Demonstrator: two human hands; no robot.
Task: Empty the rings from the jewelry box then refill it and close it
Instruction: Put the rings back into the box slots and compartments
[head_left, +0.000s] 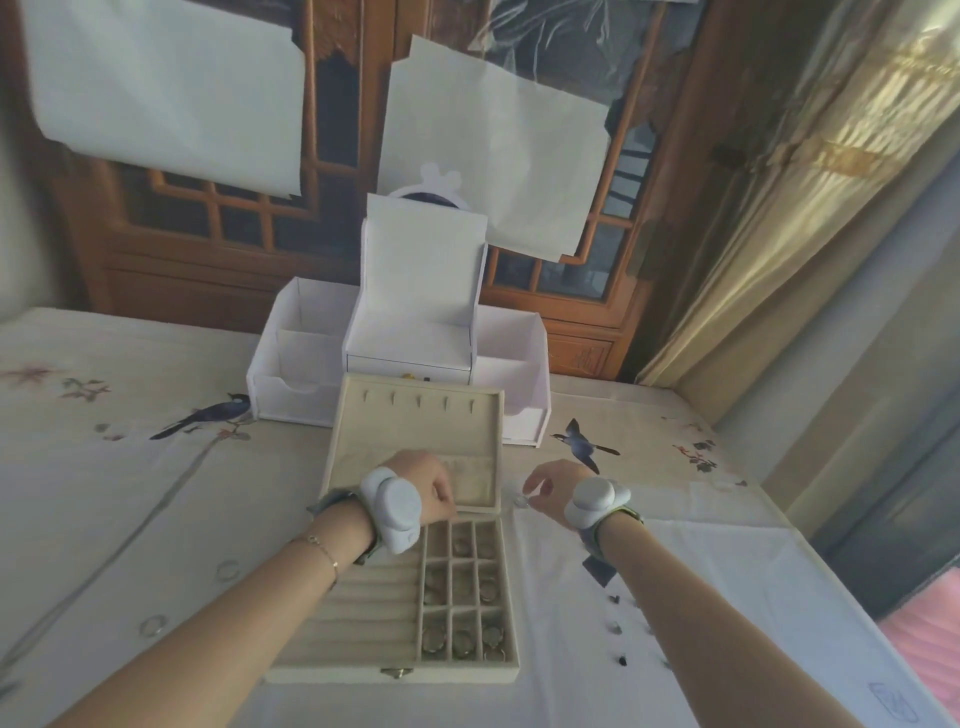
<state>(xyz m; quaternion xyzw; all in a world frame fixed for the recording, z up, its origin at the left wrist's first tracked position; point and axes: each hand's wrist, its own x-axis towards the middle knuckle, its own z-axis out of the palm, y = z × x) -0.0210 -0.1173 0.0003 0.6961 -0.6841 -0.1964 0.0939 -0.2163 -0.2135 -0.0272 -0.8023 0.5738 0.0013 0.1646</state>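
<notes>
On the bird-embroidered cloth (130, 467), the left hand (426, 486) steadied the open jewelry box (363, 613) with curled fingers while the right hand (550, 486) pinched a ring (521, 501) just beside it.

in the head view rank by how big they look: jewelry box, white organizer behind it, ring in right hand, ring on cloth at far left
1. jewelry box, though it sits nearer the camera
2. white organizer
3. The two rings look alike: one on the cloth, one pinched by the right hand at.
</notes>
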